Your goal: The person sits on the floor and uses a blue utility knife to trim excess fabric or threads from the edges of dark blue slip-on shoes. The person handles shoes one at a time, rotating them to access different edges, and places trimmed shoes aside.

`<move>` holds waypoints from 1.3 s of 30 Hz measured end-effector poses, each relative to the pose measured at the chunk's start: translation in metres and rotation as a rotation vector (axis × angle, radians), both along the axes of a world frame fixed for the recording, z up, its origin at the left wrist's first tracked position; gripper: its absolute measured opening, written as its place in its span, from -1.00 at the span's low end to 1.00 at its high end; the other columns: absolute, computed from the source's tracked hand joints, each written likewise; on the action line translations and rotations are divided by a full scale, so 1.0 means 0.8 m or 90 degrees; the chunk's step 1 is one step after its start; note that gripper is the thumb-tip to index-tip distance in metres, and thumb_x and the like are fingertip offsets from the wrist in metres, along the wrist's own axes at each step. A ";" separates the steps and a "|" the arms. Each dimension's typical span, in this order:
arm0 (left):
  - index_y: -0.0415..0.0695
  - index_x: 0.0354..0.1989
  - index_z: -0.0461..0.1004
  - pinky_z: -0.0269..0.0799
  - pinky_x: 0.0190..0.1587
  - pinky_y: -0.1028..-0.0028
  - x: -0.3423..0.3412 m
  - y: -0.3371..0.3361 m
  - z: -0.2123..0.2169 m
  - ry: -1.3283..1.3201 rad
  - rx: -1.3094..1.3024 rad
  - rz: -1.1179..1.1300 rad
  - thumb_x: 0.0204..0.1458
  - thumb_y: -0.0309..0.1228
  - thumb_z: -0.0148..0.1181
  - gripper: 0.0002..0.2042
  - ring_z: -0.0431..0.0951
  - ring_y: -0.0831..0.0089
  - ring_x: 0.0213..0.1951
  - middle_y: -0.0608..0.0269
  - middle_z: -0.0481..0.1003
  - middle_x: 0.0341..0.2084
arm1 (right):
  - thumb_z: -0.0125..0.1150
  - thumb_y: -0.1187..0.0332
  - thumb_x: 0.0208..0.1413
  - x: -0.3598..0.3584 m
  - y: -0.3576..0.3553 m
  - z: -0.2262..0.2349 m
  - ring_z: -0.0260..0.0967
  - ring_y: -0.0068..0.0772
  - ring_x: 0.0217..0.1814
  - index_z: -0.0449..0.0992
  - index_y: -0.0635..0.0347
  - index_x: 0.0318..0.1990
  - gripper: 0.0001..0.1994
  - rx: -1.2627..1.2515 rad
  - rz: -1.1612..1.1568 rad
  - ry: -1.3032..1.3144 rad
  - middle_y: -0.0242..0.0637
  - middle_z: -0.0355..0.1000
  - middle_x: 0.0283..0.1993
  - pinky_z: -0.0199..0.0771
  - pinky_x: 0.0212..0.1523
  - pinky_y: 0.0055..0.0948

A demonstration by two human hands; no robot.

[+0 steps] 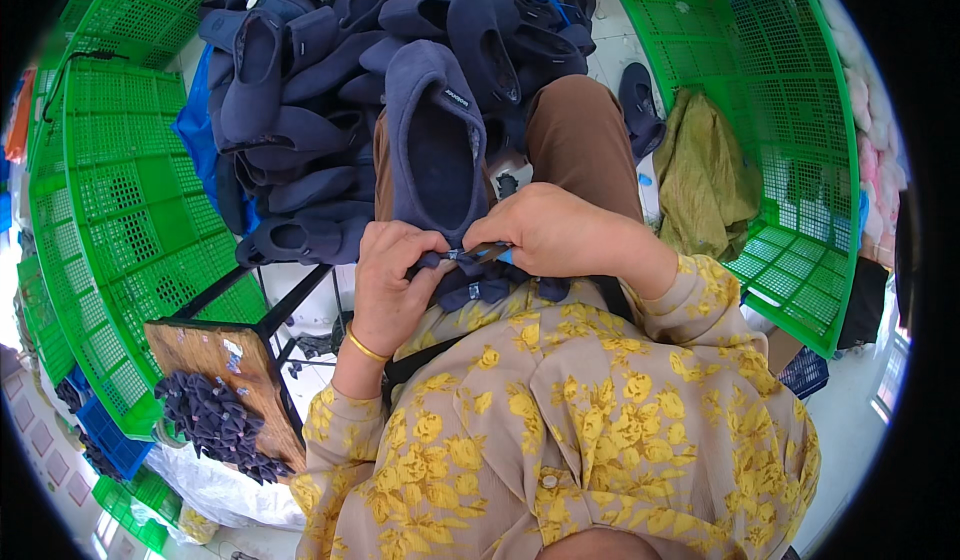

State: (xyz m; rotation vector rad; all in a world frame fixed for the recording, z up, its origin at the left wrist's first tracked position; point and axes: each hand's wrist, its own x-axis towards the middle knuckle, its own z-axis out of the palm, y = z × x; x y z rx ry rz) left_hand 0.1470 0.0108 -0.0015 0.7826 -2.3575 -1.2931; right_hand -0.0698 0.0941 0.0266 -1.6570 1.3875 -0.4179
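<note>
Centre frame: left hand [388,285] pinches the navy slipper [436,150] heel, right hand [545,230] clamps a small tool [490,253], trimming; next needs a steady cut.

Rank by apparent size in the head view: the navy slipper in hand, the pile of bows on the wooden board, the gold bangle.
1. Navy slipper, largest, though it lies close to the camera.
2. Pile of bows on the wooden board, clearly smaller.
3. Gold bangle on the left hand, smallest.
</note>
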 end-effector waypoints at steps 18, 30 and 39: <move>-0.10 -0.38 0.55 0.25 -0.20 0.40 0.003 -0.004 -0.007 0.021 0.034 -0.021 -0.26 -0.60 0.37 -0.78 0.38 0.29 -0.29 0.31 0.46 -0.44 | 0.02 0.69 -0.14 0.001 0.001 -0.029 0.49 -0.02 -0.11 0.54 0.18 -0.10 -0.60 0.032 -0.032 -0.139 -0.13 0.55 -0.18 0.46 -0.13 -0.24; -0.10 -0.38 0.55 0.27 -0.23 0.41 0.001 -0.006 -0.008 0.025 0.033 -0.037 -0.28 -0.59 0.38 -0.77 0.37 0.29 -0.30 0.30 0.44 -0.46 | 0.01 0.73 -0.20 -0.007 0.003 -0.026 0.49 -0.03 -0.09 0.54 0.20 -0.07 -0.54 0.019 -0.009 -0.146 -0.13 0.56 -0.17 0.47 -0.09 -0.24; -0.10 -0.38 0.55 0.25 -0.24 0.43 0.002 -0.008 -0.012 0.024 0.059 -0.047 -0.26 -0.57 0.39 -0.78 0.36 0.32 -0.31 0.32 0.43 -0.46 | 0.10 0.63 -0.07 0.000 0.001 -0.032 0.48 0.04 -0.19 0.57 0.16 -0.12 -0.67 -0.006 -0.034 -0.172 -0.07 0.54 -0.28 0.45 -0.18 -0.23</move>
